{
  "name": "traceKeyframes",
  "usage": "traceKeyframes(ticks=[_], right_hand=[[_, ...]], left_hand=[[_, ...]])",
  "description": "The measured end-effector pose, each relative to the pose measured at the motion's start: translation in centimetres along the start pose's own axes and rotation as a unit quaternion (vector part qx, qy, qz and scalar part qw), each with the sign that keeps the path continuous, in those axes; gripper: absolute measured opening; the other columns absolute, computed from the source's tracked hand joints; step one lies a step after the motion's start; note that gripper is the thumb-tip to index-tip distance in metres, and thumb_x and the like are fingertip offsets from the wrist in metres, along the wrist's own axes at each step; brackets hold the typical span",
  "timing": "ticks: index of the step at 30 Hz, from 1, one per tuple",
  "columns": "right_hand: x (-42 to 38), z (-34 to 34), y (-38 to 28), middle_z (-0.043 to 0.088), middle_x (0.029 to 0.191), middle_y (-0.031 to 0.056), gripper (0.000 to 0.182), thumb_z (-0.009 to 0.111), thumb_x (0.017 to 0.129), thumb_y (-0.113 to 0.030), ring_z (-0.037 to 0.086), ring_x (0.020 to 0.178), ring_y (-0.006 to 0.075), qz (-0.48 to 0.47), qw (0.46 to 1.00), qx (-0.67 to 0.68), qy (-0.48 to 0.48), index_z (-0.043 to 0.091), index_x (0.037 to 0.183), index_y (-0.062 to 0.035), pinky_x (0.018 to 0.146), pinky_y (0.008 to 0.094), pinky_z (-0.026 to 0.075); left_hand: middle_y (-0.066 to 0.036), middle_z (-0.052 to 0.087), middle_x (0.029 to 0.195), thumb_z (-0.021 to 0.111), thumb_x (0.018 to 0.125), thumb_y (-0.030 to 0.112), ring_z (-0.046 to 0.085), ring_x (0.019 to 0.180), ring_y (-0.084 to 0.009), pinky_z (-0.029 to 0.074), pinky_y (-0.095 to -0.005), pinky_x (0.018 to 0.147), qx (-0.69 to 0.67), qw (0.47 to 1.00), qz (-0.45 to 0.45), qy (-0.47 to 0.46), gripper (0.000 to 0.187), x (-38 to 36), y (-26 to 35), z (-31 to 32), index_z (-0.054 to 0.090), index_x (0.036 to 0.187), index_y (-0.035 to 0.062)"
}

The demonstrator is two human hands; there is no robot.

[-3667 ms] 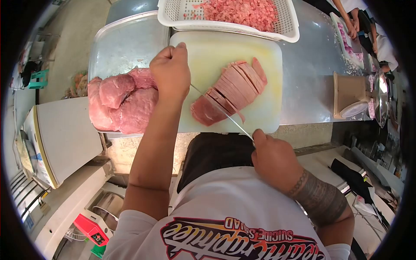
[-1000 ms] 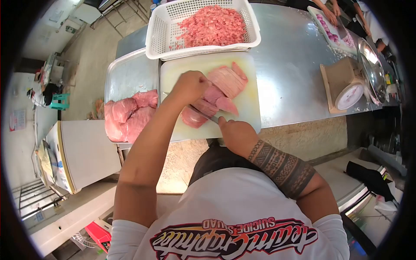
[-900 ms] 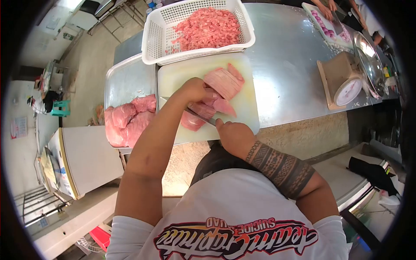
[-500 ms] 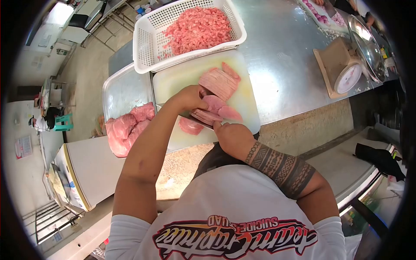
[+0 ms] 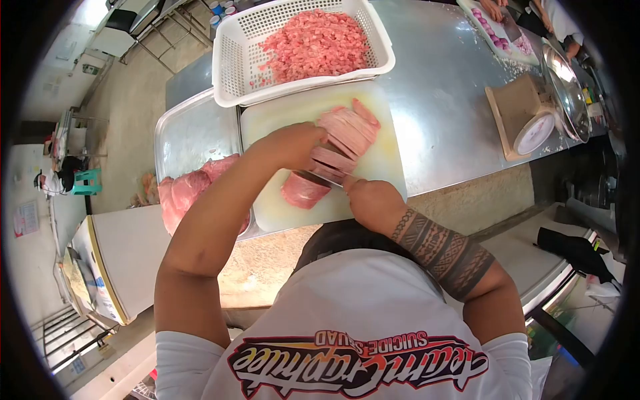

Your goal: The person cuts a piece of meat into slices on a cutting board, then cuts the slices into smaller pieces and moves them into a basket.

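A white cutting board [image 5: 267, 200] bears pink raw meat. My right hand [image 5: 377, 203] grips a knife [image 5: 328, 179], its handle hidden in the fist. The blade lies between a thick chunk of meat [image 5: 305, 191] near the board's front and several cut slices [image 5: 333, 160]. Bent over those slices, my left hand [image 5: 297, 145] holds them from the left, its fingertips partly hidden. Just beyond the fingers leans a stack of sliced meat [image 5: 350, 127], on the board's far right part.
Behind the board stands a white perforated basket [image 5: 230, 73] with diced meat [image 5: 317, 47]. A metal tray [image 5: 193, 123] at left holds large meat pieces [image 5: 183, 193]. On the steel table [image 5: 433, 87] at right sits a dial scale [image 5: 523, 117]. Another person's hand [image 5: 492, 9] works over purple onions [image 5: 490, 30].
The slices that lay fanned and tilted under my left hand now stand gathered against the stack. The knife has come beside the front chunk. The view has shifted slightly.
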State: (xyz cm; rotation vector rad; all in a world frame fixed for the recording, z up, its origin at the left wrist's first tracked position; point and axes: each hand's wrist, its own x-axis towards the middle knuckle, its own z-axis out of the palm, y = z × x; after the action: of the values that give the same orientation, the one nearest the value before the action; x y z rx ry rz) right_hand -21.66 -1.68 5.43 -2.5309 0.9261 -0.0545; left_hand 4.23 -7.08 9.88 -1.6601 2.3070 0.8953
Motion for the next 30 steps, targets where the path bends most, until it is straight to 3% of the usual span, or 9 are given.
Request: traceKeyframes(ticks=[1, 4, 8, 11, 13, 18, 23, 26, 30], right_hand=[[0.1, -0.1, 0.1, 0.073, 0.083, 0.0193, 0.015, 0.059, 0.093, -0.011, 0.074, 0.071, 0.0375, 0.004, 1.000, -0.007, -0.008, 0.059, 0.105, -0.0017, 0.062, 0.0487, 0.059], [1.1, -0.9, 0.9, 0.073, 0.084, 0.0201, 0.017, 0.060, 0.093, -0.012, 0.074, 0.076, 0.0405, 0.035, 0.999, -0.009, -0.020, 0.058, 0.107, -0.0009, 0.067, 0.0518, 0.059], [2.2, -0.8, 1.1, 0.072, 0.085, 0.0220, 0.020, 0.060, 0.093, -0.011, 0.073, 0.081, 0.0436, 0.045, 0.998, 0.052, -0.011, 0.056, 0.109, 0.0003, 0.073, 0.0547, 0.058], [2.1, -0.9, 0.5, 0.073, 0.088, 0.0231, 0.020, 0.059, 0.093, -0.009, 0.073, 0.081, 0.0436, 0.038, 0.998, 0.046, -0.021, 0.056, 0.110, 0.0005, 0.072, 0.0543, 0.058], [1.0, -1.4, -0.1, 0.074, 0.088, 0.0216, 0.020, 0.058, 0.093, -0.008, 0.075, 0.078, 0.0408, 0.026, 0.999, 0.028, -0.038, 0.056, 0.112, -0.0001, 0.069, 0.0514, 0.060], [-1.2, -2.6, 1.4, 0.072, 0.087, 0.0247, 0.024, 0.059, 0.092, -0.009, 0.074, 0.080, 0.0438, 0.060, 0.990, 0.013, -0.123, 0.053, 0.112, 0.0020, 0.071, 0.0544, 0.059], [-1.2, -2.8, 2.2, 0.070, 0.085, 0.0263, 0.020, 0.060, 0.092, -0.008, 0.071, 0.081, 0.0473, 0.052, 0.991, 0.011, -0.124, 0.052, 0.107, 0.0016, 0.073, 0.0570, 0.058], [-1.3, -5.0, 1.1, 0.071, 0.087, 0.0258, 0.022, 0.061, 0.092, -0.009, 0.072, 0.081, 0.0462, 0.037, 0.990, -0.015, -0.134, 0.052, 0.109, 0.0020, 0.074, 0.0551, 0.059], [-3.0, -9.4, -0.8, 0.070, 0.086, 0.0268, 0.021, 0.062, 0.092, -0.008, 0.072, 0.081, 0.0474, 0.052, 0.985, -0.004, -0.163, 0.051, 0.106, 0.0022, 0.073, 0.0549, 0.058]], left_hand=[[-0.017, 0.065, 0.127, 0.084, 0.077, 0.011, 0.065, 0.117, -0.0384, 0.054, -0.0473, 0.101, 0.037, 0.999, -0.028, -0.016, 0.050, 0.4, 1.0, -0.7, 0.064, 0.123, 0.0070], [-0.017, 0.065, 0.126, 0.084, 0.079, 0.014, 0.065, 0.119, -0.0376, 0.053, -0.0476, 0.100, 0.084, 0.993, -0.054, 0.068, 0.046, 1.9, 1.2, -0.6, 0.063, 0.120, 0.0068], [-0.019, 0.067, 0.120, 0.083, 0.083, 0.016, 0.068, 0.112, -0.0366, 0.056, -0.0472, 0.094, -0.032, 0.935, -0.031, 0.351, 0.039, -0.8, 0.4, -0.9, 0.066, 0.116, 0.0040], [-0.019, 0.069, 0.120, 0.084, 0.084, 0.018, 0.067, 0.115, -0.0362, 0.055, -0.0468, 0.095, -0.150, 0.882, -0.174, 0.411, 0.038, -5.9, 1.1, 1.3, 0.067, 0.115, 0.0020], [-0.020, 0.067, 0.127, 0.085, 0.085, 0.018, 0.065, 0.120, -0.0367, 0.054, -0.0472, 0.099, -0.166, 0.885, -0.249, 0.356, 0.047, -9.0, 0.7, 6.5, 0.066, 0.125, 0.0026], [-0.020, 0.063, 0.133, 0.086, 0.080, 0.011, 0.062, 0.122, -0.0407, 0.052, -0.0480, 0.105, -0.196, 0.875, -0.214, 0.386, 0.067, -9.1, 3.6, 15.8, 0.059, 0.141, 0.0046], [-0.022, 0.063, 0.130, 0.085, 0.079, 0.010, 0.061, 0.122, -0.0457, 0.051, -0.0519, 0.104, -0.214, 0.873, -0.252, 0.359, 0.067, -5.1, 6.7, 13.6, 0.056, 0.139, 0.0034], [-0.022, 0.062, 0.125, 0.085, 0.079, 0.011, 0.062, 0.119, -0.0452, 0.052, -0.0520, 0.101, -0.193, 0.895, -0.278, 0.292, 0.064, -4.8, 6.6, 11.9, 0.056, 0.136, 0.0023], [-0.022, 0.063, 0.123, 0.085, 0.081, 0.012, 0.064, 0.115, -0.0435, 0.054, -0.0494, 0.098, -0.200, 0.895, -0.274, 0.289, 0.061, -4.7, 6.2, 11.7, 0.056, 0.134, 0.0011]])
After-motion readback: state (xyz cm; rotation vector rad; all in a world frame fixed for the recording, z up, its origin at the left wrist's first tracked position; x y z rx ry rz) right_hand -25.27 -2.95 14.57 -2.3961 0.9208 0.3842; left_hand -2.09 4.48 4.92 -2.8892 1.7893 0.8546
